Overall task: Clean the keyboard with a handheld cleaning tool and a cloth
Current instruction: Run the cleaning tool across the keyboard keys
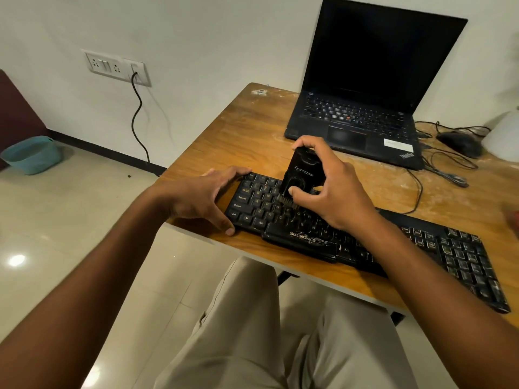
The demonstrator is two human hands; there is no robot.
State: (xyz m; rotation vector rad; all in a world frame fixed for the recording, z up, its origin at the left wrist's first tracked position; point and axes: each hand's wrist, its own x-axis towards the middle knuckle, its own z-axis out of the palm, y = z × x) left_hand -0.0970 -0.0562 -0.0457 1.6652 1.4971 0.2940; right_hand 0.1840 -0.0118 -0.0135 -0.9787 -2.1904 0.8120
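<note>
We see a long black plastic keyboard (pixel 365 242) lying slantwise along the near edge of a worn, wood-grain worktop (pixel 238 130), its left end close to the worktop's left corner and its number pad reaching toward the right. The right hand (pixel 334 189) has a closed grip on a small black handheld cleaning tool (pixel 304 172) with a white logo on its body: the fingers curl over the top and far side, the thumb presses the lower front. The tool stands nearly upright, and its short bristle end (pixel 285 202) touches the letter keys in the keyboard's left half. The left hand (pixel 202 196) lies with fingers spread and fairly straight, braced against the keyboard's left end, the fingertips at the far corner and the thumb at the near corner, with nothing in its grip.

Behind the keyboard, an open black laptop (pixel 365 102) with a dark screen sits on the worktop. To its right lie a black computer mouse (pixel 460 143) and loose black cables (pixel 438 169). On the white wall to the left is a white switch and socket plate (pixel 118 67) with a black cord (pixel 137 113) hanging from it to the floor. A teal plastic basket (pixel 32 154) stands on the pale tiled floor (pixel 70 234). Beige trousers (pixel 280 332) fill the lower part of the view.
</note>
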